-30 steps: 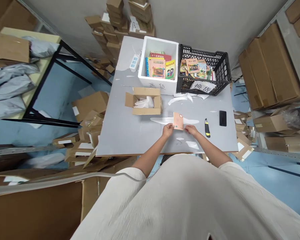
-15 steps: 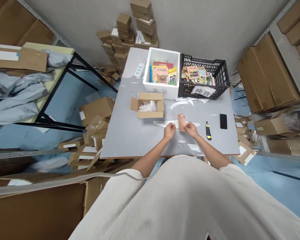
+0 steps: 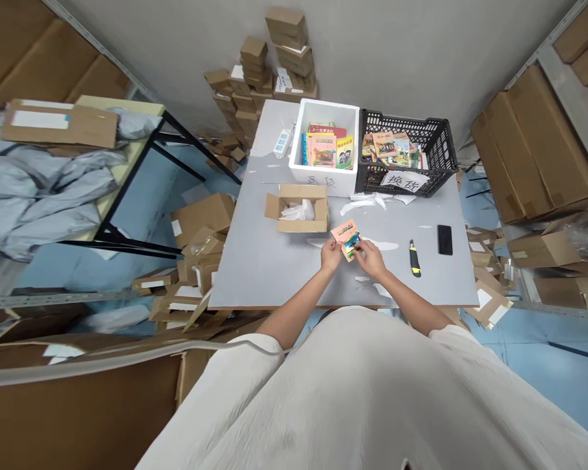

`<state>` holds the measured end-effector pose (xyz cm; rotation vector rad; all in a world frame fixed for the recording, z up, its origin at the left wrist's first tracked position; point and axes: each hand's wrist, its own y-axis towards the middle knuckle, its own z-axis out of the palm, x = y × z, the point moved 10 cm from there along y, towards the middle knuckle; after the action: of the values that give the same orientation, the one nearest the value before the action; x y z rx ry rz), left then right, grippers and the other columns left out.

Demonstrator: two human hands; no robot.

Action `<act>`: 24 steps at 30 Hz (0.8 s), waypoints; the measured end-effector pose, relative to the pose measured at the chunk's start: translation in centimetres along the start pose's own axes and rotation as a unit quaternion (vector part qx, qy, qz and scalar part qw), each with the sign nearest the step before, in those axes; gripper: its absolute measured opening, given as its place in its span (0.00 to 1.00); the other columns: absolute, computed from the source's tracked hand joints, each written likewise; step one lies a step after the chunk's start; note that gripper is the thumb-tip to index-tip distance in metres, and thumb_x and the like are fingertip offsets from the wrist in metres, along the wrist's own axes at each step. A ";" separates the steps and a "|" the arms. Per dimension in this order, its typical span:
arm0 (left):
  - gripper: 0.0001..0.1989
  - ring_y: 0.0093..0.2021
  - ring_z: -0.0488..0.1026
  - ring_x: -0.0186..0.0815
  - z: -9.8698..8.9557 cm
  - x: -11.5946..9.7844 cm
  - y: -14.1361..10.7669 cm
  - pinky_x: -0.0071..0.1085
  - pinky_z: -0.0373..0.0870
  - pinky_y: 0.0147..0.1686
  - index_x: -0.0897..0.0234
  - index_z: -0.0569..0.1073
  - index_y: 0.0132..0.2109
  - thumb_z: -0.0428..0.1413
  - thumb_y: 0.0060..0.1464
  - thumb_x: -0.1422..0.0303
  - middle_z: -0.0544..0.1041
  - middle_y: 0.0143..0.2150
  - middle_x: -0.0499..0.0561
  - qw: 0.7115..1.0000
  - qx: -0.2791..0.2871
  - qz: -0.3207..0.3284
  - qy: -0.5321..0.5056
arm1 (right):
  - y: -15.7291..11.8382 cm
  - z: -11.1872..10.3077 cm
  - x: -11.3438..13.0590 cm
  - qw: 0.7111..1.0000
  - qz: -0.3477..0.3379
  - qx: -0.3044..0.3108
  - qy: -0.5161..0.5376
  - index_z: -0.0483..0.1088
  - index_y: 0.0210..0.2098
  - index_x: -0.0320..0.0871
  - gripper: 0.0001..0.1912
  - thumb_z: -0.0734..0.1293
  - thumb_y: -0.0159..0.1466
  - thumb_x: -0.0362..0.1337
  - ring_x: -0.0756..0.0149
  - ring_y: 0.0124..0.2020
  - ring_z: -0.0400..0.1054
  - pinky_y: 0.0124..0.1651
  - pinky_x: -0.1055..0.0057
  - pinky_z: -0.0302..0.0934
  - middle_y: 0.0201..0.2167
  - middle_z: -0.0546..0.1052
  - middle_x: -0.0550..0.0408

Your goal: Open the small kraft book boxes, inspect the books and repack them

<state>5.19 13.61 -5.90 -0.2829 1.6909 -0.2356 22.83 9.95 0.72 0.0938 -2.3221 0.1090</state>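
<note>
A small pink book (image 3: 343, 230) with a coloured picture on its cover is held tilted just above the table. My left hand (image 3: 330, 254) pinches its left edge. At the right edge, my right hand (image 3: 371, 258) grips the book, with fingers lying partly over the cover picture. Close by, to the upper left of my hands, an open cardboard box (image 3: 301, 225) has crumpled white packing (image 3: 298, 210) inside.
Behind the box stand a white foam bin (image 3: 323, 185) of books and a black plastic crate (image 3: 436, 160) of books. Torn white paper (image 3: 365, 201) lies before them. To the right are a utility knife (image 3: 414, 259) and a black phone (image 3: 445, 239) on the grey table (image 3: 255, 261).
The pink book has been turned from its plainer side to its picture cover and tilted. My left hand, formerly just beside it, now grips it. The view has shifted slightly.
</note>
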 end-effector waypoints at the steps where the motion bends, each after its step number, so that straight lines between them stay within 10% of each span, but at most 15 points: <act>1: 0.12 0.43 0.85 0.43 -0.5 0.3 0.2 0.39 0.81 0.49 0.60 0.77 0.43 0.60 0.68 0.57 0.87 0.42 0.55 1.000 -0.008 -0.015 -0.008 | 0.0 -0.4 -0.6 0.999 0.022 -0.021 0.022 0.78 0.57 0.47 0.16 0.69 0.71 0.39 0.47 0.63 0.73 0.70 0.54 0.63 0.62 0.81 0.41; 9: 0.15 0.42 0.83 0.41 -2.9 -1.1 1.4 0.36 0.81 0.45 0.61 0.79 0.43 0.63 0.64 0.54 0.87 0.42 0.55 0.997 -0.003 -0.025 -0.075 | 0.4 1.3 -4.4 0.929 0.236 0.010 0.285 0.79 0.40 0.45 0.15 0.80 0.59 0.46 0.59 0.34 0.77 0.45 0.63 0.74 0.29 0.82 0.56; 24: 0.22 0.46 0.84 0.42 -8.5 -7.3 6.0 0.40 0.79 0.56 0.63 0.83 0.60 0.62 0.59 0.70 0.88 0.48 0.55 0.995 0.023 0.069 -0.071 | 13.3 -0.4 2.9 0.886 0.177 -0.111 0.413 0.76 0.41 0.46 0.19 0.86 0.59 0.42 0.63 0.37 0.82 0.48 0.63 0.83 0.31 0.82 0.57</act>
<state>-2.64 21.63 0.24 -0.1434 1.5539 -0.1485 19.74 23.14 2.43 -0.4213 -1.4544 0.0472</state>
